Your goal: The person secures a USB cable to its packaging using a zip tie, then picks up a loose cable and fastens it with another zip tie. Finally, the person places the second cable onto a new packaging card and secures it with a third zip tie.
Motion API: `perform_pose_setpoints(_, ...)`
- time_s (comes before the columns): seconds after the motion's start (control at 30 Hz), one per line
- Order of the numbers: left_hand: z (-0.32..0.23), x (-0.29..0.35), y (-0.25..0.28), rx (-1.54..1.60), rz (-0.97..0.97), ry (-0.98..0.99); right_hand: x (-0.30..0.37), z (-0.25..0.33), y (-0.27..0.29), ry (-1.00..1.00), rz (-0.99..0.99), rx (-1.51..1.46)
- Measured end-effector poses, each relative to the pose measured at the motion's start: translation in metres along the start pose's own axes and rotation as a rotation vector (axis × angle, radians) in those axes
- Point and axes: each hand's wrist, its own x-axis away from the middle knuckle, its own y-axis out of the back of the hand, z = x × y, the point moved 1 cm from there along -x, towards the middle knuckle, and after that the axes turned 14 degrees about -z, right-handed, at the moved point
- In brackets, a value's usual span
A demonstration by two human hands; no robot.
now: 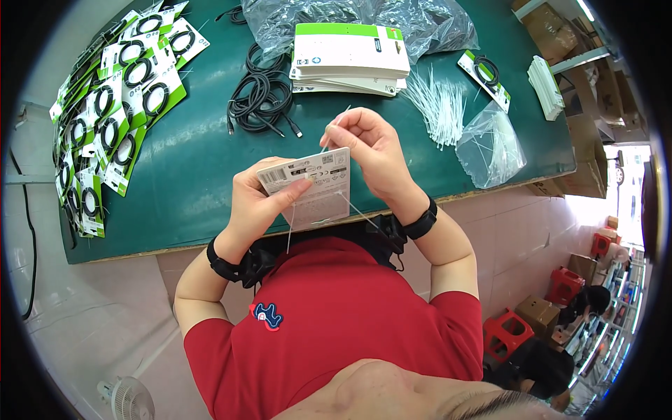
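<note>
My left hand (262, 199) grips a printed packaging card (308, 176) by its left side, thumb across its printed back. Two thin white cable tie tails hang from the card's lower part. My right hand (367, 147) is closed in a pinch just above the card's top right corner, around a thin strip that looks like a cable tie (323, 148). The far face of the card is hidden. Beyond my hands lie a bundle of coiled black cables (260, 98) and a stack of white and green cards (346, 57).
Many cards with coiled black cables (112, 115) overlap at the table's left. Loose white cable ties (437, 105) lie right of the stack, near a clear plastic bag (490, 150) and one cabled card (484, 78). More cards (544, 87) stand at the right edge.
</note>
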Motion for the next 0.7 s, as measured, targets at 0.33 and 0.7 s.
perform_pose_setpoints(0.33,0.0010,0.0023,-0.0003,-0.094,-0.047,-0.075,-0.0037,-0.0053,0.0029,0.102,-0.116,0.186)
perform_pose_setpoints(0.7,-0.0024,0.0037,-0.0009,-0.169,-0.089,-0.241,0.0016,-0.0039,0.0008,0.102,-0.053,0.191)
